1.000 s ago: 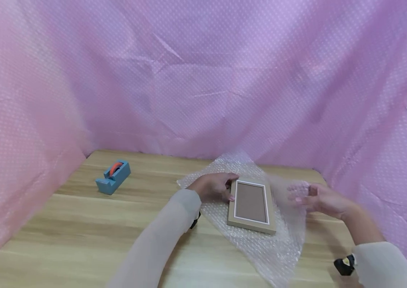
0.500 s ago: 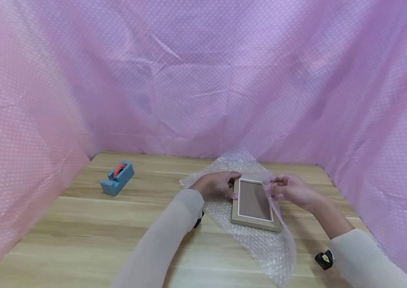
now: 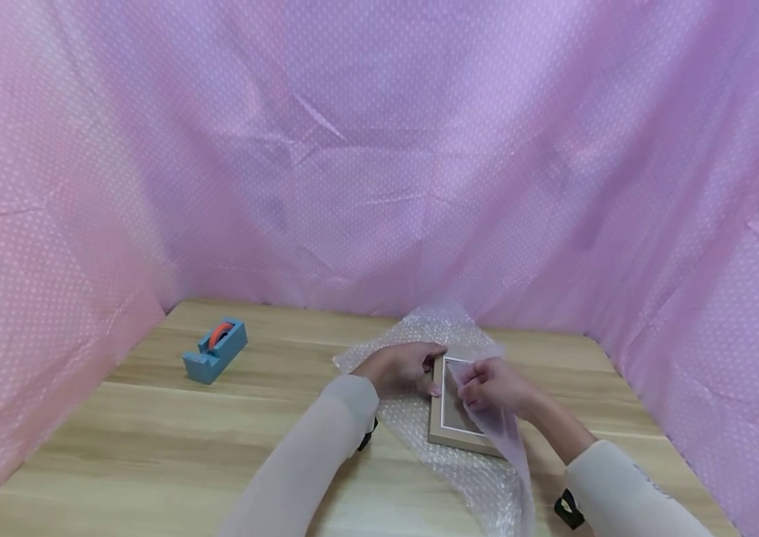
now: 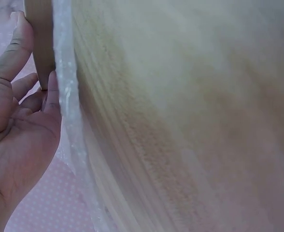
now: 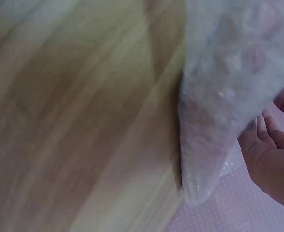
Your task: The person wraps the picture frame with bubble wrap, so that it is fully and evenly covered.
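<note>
A picture frame [image 3: 436, 418] with a light wooden border and white inner edging lies face up on a sheet of clear bubble wrap [image 3: 413, 429]. My left hand [image 3: 402, 368] holds the frame's left side; in the left wrist view its thumb is at the frame edge [image 4: 41, 38] and other fingers are low against it, beside the wrap. My right hand [image 3: 496, 384] pinches the wrap's right flap and has it folded over the frame, covering its right part. In the right wrist view the lifted wrap [image 5: 224, 96] hides part of the right hand [image 5: 275, 157].
A blue tape dispenser [image 3: 216, 352] with an orange roll stands at the left of the wooden table [image 3: 218, 447]. Pink dotted sheeting [image 3: 379, 149] hangs behind the table and at both sides.
My right hand has moved left, carrying the bubble wrap flap from the right side up and over the frame. The left hand stays at the frame's left side.
</note>
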Motion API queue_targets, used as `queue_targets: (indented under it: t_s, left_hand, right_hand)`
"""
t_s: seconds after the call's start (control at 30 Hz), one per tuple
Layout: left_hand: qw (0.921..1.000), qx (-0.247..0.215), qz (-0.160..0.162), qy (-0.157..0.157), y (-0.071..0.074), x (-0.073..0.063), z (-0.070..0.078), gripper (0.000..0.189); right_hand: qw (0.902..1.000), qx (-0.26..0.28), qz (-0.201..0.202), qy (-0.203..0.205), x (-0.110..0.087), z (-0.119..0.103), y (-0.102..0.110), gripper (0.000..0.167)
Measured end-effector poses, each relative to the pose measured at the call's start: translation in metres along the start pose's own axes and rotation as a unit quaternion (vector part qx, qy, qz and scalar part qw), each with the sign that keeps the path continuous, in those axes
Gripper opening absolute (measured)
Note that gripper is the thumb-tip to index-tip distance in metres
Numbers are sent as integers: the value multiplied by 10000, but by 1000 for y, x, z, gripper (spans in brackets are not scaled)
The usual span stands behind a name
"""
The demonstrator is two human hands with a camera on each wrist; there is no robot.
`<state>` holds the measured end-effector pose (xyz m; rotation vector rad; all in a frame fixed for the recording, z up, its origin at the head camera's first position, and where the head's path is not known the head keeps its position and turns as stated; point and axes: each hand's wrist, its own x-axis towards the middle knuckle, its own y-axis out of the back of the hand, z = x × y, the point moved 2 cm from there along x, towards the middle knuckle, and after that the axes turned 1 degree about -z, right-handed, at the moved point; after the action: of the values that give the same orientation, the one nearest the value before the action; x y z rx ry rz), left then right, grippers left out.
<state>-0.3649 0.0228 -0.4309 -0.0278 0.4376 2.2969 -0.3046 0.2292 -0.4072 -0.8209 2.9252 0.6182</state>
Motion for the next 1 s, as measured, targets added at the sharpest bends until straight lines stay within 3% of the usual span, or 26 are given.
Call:
queue_targets:
  t_s: [0.2,0.4,0.5,0.63,0.77,0.93,1.0]
  left_hand:
    - [9995,328,-8,-16,-4,-7,0,93]
    - [9907,1344,183,140,2,-9,1,94]
    - [9912,1285,291,134,4,-6,5,87]
    - [9975,567,398,139,2,3,7,80]
    - [9969,264,639,380,-1,9,8,82]
    - [9953,363,780,453,-1,10,9,82]
    - [9951,516,736,410,-1,9,9,81]
  right_hand:
    - [9982,-576,-101,146,2,7,-12,18]
    - [9939,-938,-499,303,1,0,-10,23]
    - [9909,-1166,-589,312,0,-5,-3,24]
    - [9864,-1462,-658,348,1,-8,2,23]
    - [9814,-1728,-704,445,3,-9,4,23]
    - [9762,-1940,-656,719,3,-8,7,28]
    - [9684,-2225,-580,961,1,-6,9,28]
